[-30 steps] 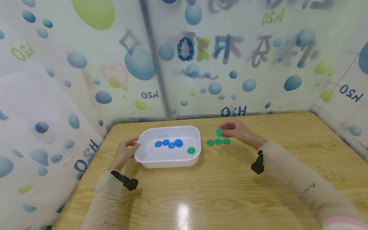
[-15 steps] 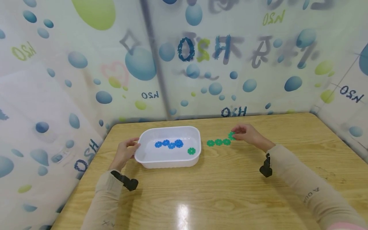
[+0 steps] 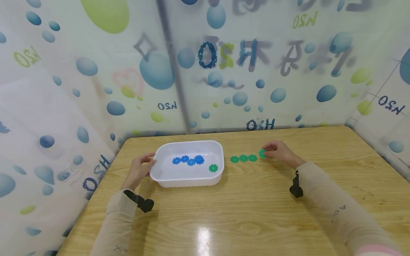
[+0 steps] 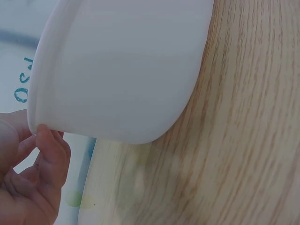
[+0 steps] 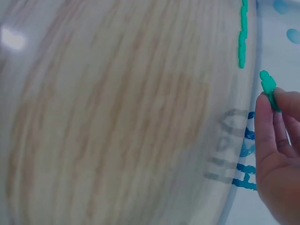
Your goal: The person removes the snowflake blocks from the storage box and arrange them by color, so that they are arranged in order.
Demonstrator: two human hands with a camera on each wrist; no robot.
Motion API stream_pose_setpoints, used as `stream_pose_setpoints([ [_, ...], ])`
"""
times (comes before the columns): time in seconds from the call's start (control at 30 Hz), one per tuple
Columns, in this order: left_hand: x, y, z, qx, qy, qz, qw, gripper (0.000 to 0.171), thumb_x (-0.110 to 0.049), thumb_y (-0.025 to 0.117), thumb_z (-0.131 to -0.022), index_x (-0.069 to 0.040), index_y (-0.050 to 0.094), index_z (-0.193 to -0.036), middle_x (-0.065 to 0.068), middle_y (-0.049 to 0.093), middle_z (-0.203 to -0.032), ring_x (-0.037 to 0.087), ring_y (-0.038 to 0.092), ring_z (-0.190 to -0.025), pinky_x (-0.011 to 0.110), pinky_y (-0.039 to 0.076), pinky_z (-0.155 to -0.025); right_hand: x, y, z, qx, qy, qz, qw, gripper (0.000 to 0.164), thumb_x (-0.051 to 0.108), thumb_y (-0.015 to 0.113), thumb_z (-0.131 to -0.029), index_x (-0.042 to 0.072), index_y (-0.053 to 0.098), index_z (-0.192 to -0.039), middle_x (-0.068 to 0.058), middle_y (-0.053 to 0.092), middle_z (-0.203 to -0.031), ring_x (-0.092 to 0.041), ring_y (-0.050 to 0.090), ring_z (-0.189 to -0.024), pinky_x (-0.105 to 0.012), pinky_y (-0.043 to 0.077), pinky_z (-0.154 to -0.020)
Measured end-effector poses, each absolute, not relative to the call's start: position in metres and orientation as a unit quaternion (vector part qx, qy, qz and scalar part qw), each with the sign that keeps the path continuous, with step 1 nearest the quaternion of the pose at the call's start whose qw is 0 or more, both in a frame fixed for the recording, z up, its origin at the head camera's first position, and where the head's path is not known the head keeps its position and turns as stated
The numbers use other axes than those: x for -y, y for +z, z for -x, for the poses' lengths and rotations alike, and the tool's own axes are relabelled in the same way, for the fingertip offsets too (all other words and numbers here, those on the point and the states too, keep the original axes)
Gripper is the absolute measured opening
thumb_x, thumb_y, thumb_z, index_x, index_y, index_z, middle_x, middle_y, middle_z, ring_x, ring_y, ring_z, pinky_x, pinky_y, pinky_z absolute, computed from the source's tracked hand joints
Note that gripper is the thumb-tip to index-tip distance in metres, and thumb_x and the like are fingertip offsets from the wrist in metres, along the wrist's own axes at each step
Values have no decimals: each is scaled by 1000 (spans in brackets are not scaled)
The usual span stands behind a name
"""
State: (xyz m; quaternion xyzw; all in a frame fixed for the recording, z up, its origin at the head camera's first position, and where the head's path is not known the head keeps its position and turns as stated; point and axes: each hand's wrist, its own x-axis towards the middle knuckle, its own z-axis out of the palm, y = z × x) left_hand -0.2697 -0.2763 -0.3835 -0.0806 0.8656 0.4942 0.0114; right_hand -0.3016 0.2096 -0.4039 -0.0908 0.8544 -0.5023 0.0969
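My left hand (image 3: 138,171) pinches the left end of a white plastic tub (image 3: 189,182) by its rim; in the left wrist view the fingers (image 4: 50,152) meet the rim's corner. Inside the tub lie several blue snowflake discs (image 3: 191,162) and one green snowflake disc (image 3: 213,168). To the right of the tub, my right hand (image 3: 280,154) pinches another green snowflake disc (image 3: 262,153) between thumb and fingers. That disc is tilted and partly covered by the fingertips. A short row of green discs (image 3: 243,158) lies flat on the table, just left of this hand.
The wooden table (image 3: 250,213) reaches back to a patterned wall sheet (image 3: 224,106) right behind its far edge. Black wrist cameras are strapped on both sleeves. A light reflection shows on the table's front part.
With the green disc pinched, my right hand has moved rightward from behind the row to its right end and slightly down. The left hand and the tub have stayed put.
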Motion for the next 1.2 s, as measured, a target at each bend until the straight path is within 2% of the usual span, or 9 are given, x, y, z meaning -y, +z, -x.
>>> stream_pose_setpoints([
  [0.53, 278, -384, 269, -868, 490, 82, 10, 41, -13, 51, -90, -2, 43, -129, 17, 44, -108, 20, 54, -75, 24, 49, -54, -205, -418, 310, -893, -434, 92, 71, 20, 5, 56, -85, -7, 55, -101, -16, 56, -93, -24, 52, -83, -29, 45, -67],
  [1.2, 277, -384, 271, -864, 494, 94, 18, 42, -14, 51, -90, -4, 43, -129, 16, 43, -110, 17, 52, -73, 24, 50, -55, -201, -418, 310, -904, -412, 85, 71, 22, 5, 56, -85, -6, 57, -103, -20, 56, -101, -30, 51, -94, -40, 43, -81],
])
